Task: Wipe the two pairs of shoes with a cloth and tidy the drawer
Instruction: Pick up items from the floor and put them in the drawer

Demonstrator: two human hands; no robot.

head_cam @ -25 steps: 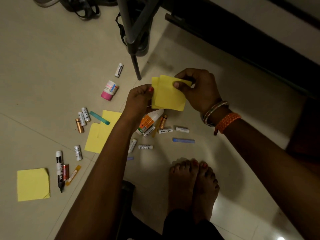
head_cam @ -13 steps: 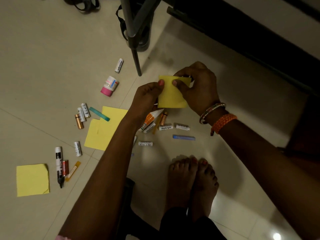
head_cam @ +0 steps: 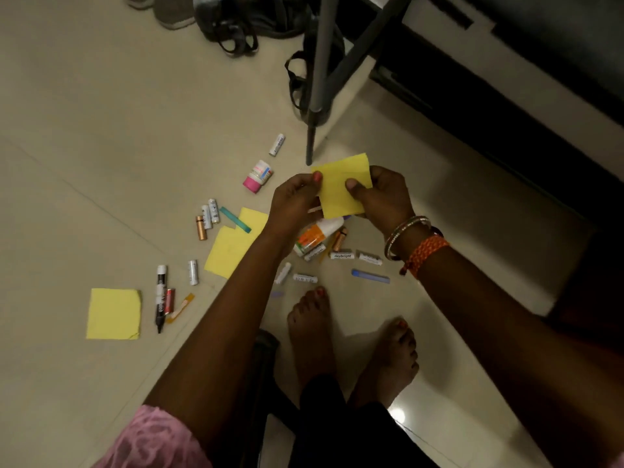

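Head view shows the left hand and right hand each pinching the yellow notes above the floor, so a loose grip could let thin sheets slide out among the batteries.

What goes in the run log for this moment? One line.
left hand: pinches yellow notes | right hand: pinches same | batteries, marker: on floor

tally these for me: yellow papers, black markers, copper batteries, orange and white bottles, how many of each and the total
yellow papers: 4
black markers: 1
copper batteries: 2
orange and white bottles: 1
total: 8
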